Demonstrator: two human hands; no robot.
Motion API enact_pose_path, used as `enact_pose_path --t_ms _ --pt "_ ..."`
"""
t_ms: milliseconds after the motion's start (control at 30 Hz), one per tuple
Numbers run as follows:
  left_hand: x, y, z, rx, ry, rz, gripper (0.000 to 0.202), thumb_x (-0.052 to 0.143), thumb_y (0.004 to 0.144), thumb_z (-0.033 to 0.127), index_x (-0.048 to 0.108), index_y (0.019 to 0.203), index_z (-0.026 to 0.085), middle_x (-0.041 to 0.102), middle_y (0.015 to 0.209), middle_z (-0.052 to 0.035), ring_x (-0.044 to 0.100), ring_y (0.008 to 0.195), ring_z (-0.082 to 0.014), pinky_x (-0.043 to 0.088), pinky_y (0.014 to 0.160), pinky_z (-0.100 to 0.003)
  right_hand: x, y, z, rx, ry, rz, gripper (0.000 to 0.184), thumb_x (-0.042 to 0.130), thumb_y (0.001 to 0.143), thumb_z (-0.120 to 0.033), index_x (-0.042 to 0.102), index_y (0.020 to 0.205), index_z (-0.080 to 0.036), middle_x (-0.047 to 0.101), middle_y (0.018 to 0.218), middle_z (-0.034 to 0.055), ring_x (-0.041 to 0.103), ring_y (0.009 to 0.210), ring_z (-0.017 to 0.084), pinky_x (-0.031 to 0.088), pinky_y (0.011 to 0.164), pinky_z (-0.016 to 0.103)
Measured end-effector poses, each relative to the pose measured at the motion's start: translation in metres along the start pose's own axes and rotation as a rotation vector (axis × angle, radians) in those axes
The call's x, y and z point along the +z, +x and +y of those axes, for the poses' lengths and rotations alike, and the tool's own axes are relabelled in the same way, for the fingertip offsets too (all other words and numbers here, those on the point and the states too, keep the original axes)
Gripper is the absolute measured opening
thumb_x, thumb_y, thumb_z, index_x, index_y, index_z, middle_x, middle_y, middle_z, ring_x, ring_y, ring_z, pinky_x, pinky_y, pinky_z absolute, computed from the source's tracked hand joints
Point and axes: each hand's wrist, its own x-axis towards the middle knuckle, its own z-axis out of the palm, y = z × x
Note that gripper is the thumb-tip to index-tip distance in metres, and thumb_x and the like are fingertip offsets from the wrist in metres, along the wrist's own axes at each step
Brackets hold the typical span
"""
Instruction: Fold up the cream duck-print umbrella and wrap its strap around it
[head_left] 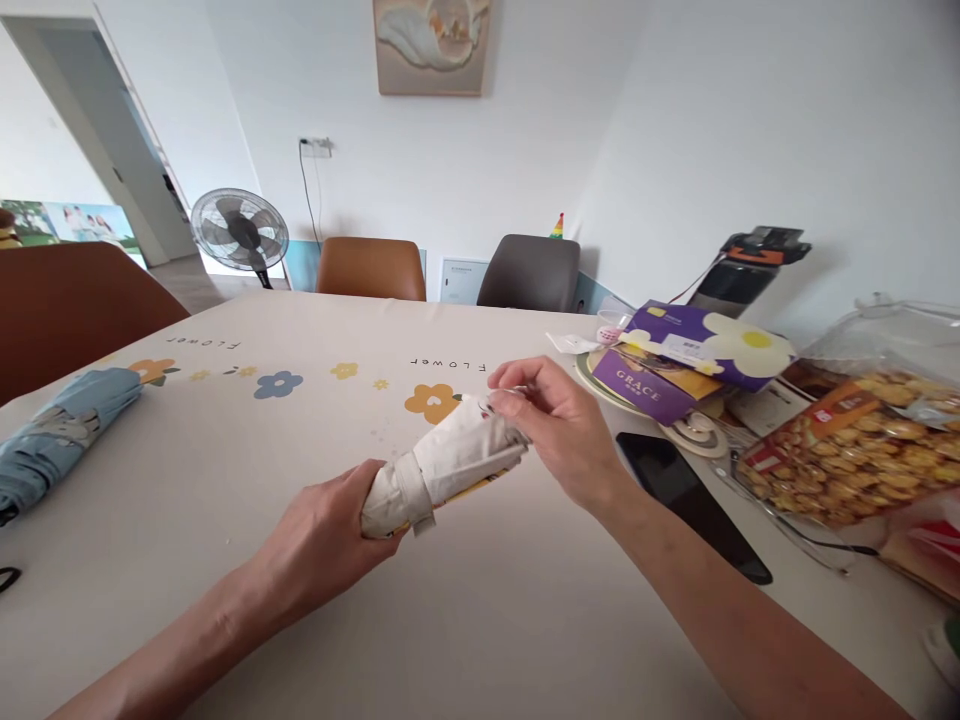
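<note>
Left hand: the left hand (322,545) is clenching around the near end of the folded cream umbrella (457,455), fingers wrapping it from below and the side.
Right hand: the right hand (559,425) is pinching the far end of the folded cream umbrella between thumb and fingertips, with the palm turning down.
Umbrella position: it is lying low over the table (480,630), in the middle, between the two hands; whether it is touching the cloth I cannot tell.
Long axis: it is running on a slant from near-left up to far-right, so the left hand is sitting nearer the body and the right hand farther out.
Strap: a closing strap (420,500) is circling the canopy just beside the left hand's fingers, its tab hanging down.
Left side: a folded blue umbrella (64,430) is lying well apart at the table's left edge.
Right side: a black phone (690,500) is lying flat near the right forearm; beyond it a purple box (660,380) and a bag of snacks (855,450) are crowding the right edge.
Obstruction: nothing is standing between the hands and the umbrella.
</note>
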Motion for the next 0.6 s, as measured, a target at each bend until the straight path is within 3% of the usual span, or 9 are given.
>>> enact_pose_path --t_ms 100,267,500,600 --pt "0.004 0.000 -0.004 0.040 0.146 0.057 0.026 0.051 0.072 0.026 0.057 0.097 0.025 0.066 0.084 0.0004 0.059 0.068 -0.0170 0.034 0.056 -0.023 -0.004 0.002 0.001 0.000 0.052 0.021 0.015 0.057 0.082 -0.032 0.058 0.092 -0.022 0.062 0.098 0.0025 0.057 0.087 0.016 0.045 0.072 0.029" --pt "0.010 0.003 -0.017 0.099 0.313 0.128 0.028 0.048 0.074 0.025 0.055 0.102 0.025 0.065 0.086 0.0000 0.059 0.067 -0.0165 0.033 0.054 -0.023 -0.015 0.005 -0.007 -0.037 -0.003 -0.019 0.025 0.047 0.089 -0.038 0.064 0.088 -0.021 0.065 0.103 0.0036 0.057 0.100 0.019 0.044 0.085 0.034" --pt "0.018 0.002 -0.026 0.248 0.542 0.261 0.023 0.045 0.079 0.022 0.050 0.101 0.022 0.063 0.086 -0.0029 0.058 0.066 -0.0154 0.028 0.049 -0.023 -0.030 0.001 -0.023 -0.013 -0.290 -0.346 0.009 0.060 0.077 -0.031 0.062 0.079 -0.023 0.061 0.111 0.0017 0.059 0.096 0.020 0.048 0.070 0.031" --pt "0.018 0.001 -0.025 0.284 0.609 0.315 0.025 0.042 0.082 0.022 0.047 0.106 0.020 0.063 0.087 -0.0042 0.058 0.068 -0.0160 0.028 0.047 -0.025 -0.034 -0.001 -0.027 -0.009 -0.385 -0.401 0.004 0.060 0.076 -0.027 0.060 0.078 -0.024 0.060 0.113 0.0003 0.060 0.094 0.020 0.047 0.072 0.032"
